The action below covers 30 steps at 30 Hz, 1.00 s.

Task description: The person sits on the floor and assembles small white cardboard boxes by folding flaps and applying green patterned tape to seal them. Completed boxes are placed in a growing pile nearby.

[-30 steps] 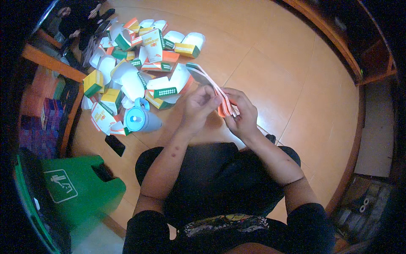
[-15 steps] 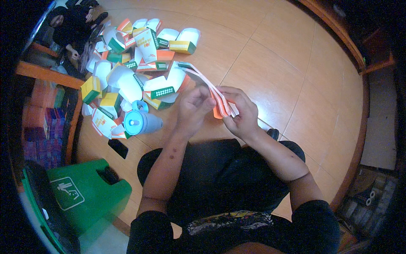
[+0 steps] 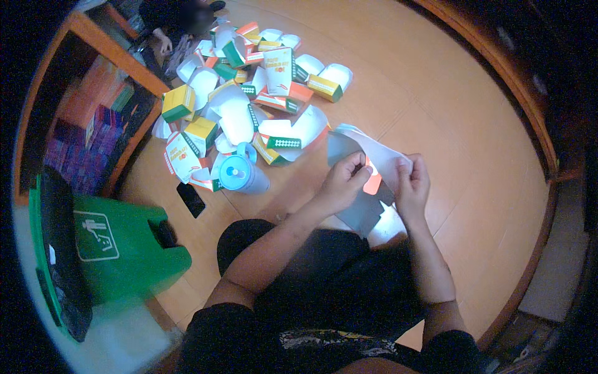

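I sit on a wooden floor [image 3: 461,124] with both hands raised in front of me. My left hand [image 3: 341,184] and my right hand [image 3: 413,186] together grip a flat, unfolded paper box blank [image 3: 367,153], white and grey inside with an orange patch showing between my fingers. The left hand pinches its near left part, the right hand its right edge. Part of the blank hangs down over my lap.
A pile of white, orange, green and yellow paper boxes [image 3: 249,93] lies on the floor ahead left. A blue lidded cup [image 3: 240,174] and a black phone [image 3: 191,199] lie beside it. A green bin [image 3: 118,243] stands at my left. Another person [image 3: 180,19] sits at the far end.
The box blank has opened out wider between my hands, showing more of its white inside. My view has shifted slightly, so the pile sits a little further to the left.
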Tool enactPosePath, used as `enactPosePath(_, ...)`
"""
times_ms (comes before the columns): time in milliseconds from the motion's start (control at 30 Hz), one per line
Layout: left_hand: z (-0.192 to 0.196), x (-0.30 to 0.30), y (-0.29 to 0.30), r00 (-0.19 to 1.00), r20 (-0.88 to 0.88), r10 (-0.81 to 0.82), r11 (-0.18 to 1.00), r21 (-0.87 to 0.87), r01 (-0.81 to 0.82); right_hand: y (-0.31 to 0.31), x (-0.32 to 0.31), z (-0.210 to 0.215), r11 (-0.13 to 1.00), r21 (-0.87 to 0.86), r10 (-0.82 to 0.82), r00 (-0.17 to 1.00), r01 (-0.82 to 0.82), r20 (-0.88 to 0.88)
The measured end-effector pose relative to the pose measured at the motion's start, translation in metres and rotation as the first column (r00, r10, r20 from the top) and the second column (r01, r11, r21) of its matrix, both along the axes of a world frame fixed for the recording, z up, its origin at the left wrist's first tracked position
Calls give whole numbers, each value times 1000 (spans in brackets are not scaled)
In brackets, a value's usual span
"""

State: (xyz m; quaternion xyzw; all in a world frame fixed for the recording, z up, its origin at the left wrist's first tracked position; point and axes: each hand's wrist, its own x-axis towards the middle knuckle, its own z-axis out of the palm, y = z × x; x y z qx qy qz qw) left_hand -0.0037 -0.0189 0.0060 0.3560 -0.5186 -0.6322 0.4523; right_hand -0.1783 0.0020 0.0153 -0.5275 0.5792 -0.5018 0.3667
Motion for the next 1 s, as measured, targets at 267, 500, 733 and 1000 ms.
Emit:
enactPosePath(267,26,14,-9,989,-142,38,980,197,-9,-38,-48,-3,868,-213,-496,799,448,-341)
enactPosePath(500,47,19,-9,888,-418,190,949,310,-57,10,29,37,823,-454,134,894,-340,-427)
enactPosePath(733,45,14,-9,963,-202,179,979,130,-155,8,16,18,970,-235,-59,997,69,51)
enactPosePath(1000,49,10,12,772,215,599,545,-815,-196,25,30,30,838,-534,-183,979,108,-89)
